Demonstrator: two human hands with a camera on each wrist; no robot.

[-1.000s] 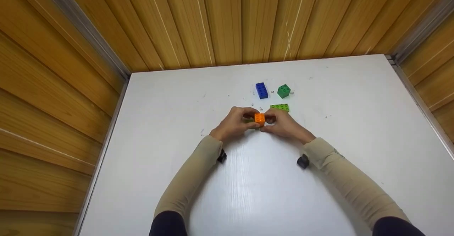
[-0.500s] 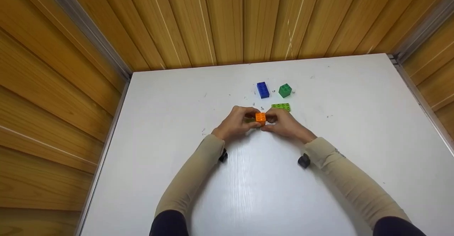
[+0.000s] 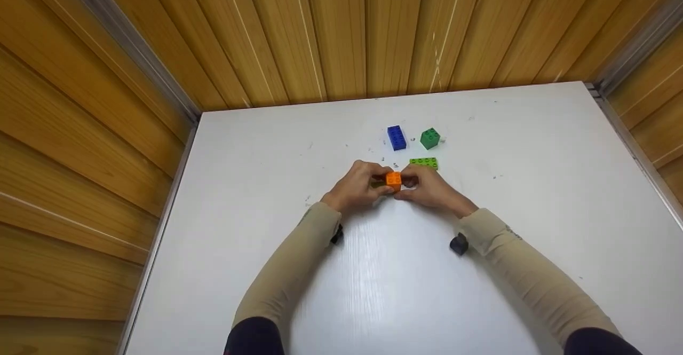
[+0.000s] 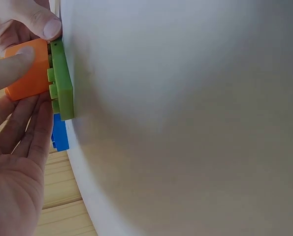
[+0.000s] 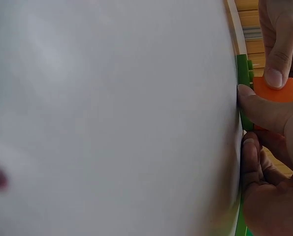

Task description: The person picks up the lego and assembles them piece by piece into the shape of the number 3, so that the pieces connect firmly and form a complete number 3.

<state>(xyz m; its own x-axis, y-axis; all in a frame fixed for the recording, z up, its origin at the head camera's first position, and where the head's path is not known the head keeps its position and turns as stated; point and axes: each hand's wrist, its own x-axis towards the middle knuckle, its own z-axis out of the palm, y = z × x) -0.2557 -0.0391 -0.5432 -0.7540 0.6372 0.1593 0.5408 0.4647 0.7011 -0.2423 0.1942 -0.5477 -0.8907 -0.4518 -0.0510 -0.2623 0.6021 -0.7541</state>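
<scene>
In the head view my left hand (image 3: 356, 185) and right hand (image 3: 427, 187) meet near the middle of the white table. Between them is an orange toy brick (image 3: 394, 180), studs up. It sits over the studs of a lime-green building plate (image 4: 64, 88), toward the plate's right end. Whether it is fully seated I cannot tell. My left hand pinches the orange brick, with the thumb (image 4: 19, 61) on its near side. My right hand grips the plate's right end, thumb (image 5: 252, 101) against its edge; its fingertips are partly hidden.
A blue brick (image 3: 396, 137) and a dark green brick (image 3: 430, 138) stand beyond the hands. A second lime-green plate (image 3: 424, 163) lies just behind my right hand. Wood-panelled walls (image 3: 336, 34) border the white table (image 3: 256, 157) at the back and sides.
</scene>
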